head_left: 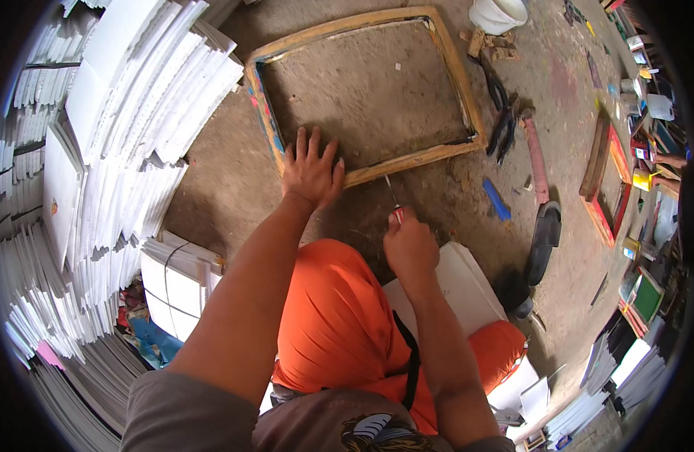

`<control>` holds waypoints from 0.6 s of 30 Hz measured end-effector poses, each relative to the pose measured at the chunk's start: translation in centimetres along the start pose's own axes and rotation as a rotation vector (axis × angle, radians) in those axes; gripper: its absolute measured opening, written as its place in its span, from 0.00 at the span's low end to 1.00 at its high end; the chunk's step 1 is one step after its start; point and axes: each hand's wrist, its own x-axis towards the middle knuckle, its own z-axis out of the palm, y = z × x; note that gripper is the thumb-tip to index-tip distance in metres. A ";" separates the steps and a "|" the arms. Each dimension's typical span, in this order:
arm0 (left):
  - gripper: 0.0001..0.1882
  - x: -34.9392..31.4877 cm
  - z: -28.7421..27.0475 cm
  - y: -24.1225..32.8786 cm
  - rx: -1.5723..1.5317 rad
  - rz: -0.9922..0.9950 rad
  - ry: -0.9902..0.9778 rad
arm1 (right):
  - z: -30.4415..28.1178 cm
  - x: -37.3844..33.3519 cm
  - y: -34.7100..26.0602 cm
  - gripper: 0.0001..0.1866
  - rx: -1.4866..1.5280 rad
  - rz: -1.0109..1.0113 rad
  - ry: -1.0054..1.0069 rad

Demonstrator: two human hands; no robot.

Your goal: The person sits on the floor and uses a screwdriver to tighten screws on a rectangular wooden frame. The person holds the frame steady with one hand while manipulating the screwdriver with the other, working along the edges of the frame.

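Observation:
A wooden frame (414, 160) lies on the ground in front of me, with flecks of coloured paint along its left bar. My left hand (311, 167) rests with fingers spread over the frame's near left corner. Closed around the red handle of a screwdriver (393, 192) is my right hand (411, 245). The thin metal shaft points away from me, its tip at the near bar of the frame. Whether the tip is in the wood or only against it I cannot tell.
Tall stacks of white paper (121, 181) stand on the left, beside a strapped bundle (173, 282). On the right lie pliers (501, 113), a hammer (536, 162), a blue strip (497, 199), a black sandal (544, 237) and a red-edged frame (609, 184). A white bucket (498, 13) stands at the far side.

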 end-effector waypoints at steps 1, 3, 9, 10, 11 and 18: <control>0.31 -0.1 -0.2 0.1 0.005 0.004 0.000 | -0.6 -0.3 -0.5 0.21 -0.026 -0.006 -0.010; 0.31 -0.2 -0.1 0.1 0.011 0.007 -0.001 | -0.8 -0.1 -0.8 0.20 -0.025 -0.011 -0.030; 0.31 0.1 0.0 0.1 0.002 0.011 -0.002 | 0.6 0.9 1.4 0.20 0.117 -0.070 0.017; 0.31 0.2 0.0 0.0 0.002 0.009 -0.019 | 0.8 0.9 1.0 0.20 0.043 -0.037 0.023; 0.32 0.2 0.0 0.1 0.001 0.006 -0.036 | 0.8 0.8 0.8 0.20 -0.031 -0.003 0.029; 0.31 0.0 0.1 -0.2 -0.026 -0.028 -0.005 | 5.0 1.0 2.6 0.22 0.151 -0.091 0.151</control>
